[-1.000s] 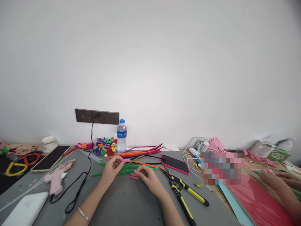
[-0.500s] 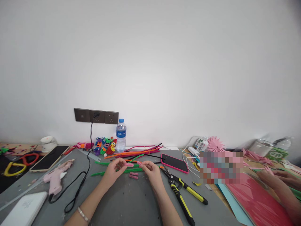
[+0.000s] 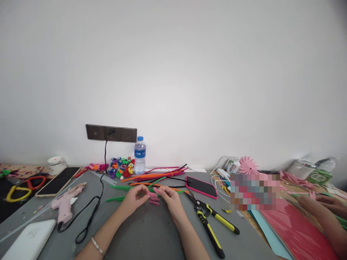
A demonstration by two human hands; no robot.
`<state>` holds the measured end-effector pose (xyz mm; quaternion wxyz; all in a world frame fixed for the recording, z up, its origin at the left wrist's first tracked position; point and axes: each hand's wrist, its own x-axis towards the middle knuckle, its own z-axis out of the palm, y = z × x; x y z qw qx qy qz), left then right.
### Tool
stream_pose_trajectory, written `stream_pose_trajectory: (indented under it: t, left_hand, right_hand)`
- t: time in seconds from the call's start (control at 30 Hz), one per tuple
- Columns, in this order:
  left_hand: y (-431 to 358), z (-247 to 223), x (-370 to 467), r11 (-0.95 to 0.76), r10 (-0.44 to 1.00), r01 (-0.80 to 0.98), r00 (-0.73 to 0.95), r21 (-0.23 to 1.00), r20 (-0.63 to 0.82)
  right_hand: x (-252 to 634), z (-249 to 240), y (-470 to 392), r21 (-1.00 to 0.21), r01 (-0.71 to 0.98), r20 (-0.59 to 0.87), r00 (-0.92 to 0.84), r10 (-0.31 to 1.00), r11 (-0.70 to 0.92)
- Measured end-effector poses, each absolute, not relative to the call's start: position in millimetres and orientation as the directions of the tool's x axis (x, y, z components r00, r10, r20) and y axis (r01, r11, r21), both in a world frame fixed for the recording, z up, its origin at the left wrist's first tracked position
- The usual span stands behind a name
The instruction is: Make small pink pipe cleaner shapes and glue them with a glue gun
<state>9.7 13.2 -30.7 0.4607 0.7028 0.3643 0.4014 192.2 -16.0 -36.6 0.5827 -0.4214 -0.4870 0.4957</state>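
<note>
My left hand, with a bracelet at its wrist, pinches a short folded piece of pink pipe cleaner. Close on its right, my right hand has thumb and fingertips closed on a second pink pipe cleaner piece. Just below the fingertips, more short pink pieces lie on the grey mat. Green pipe cleaners run behind and under both hands. A bundle of orange, red and black pipe cleaners lies farther back.
Yellow-black pliers and a pink-edged phone are at right. A pink glue gun with its cord lies left. Small pipe cleaner figures and a water bottle stand by the wall. Another person's hands work at far right.
My hands have come closer together, the left moving right and slightly down. The two pink pieces now nearly meet, above the pieces on the mat.
</note>
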Motion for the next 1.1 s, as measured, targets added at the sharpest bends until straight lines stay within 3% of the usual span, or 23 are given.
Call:
stream_pose_trajectory:
  t: [1.1]
  left_hand:
    - [11.4,-30.1,10.1,-0.257,0.876,0.078,0.440,0.963,0.198]
  right_hand:
    - [187.7,-37.4,-17.1,-0.978,-0.026,0.207,0.010,0.978,0.207]
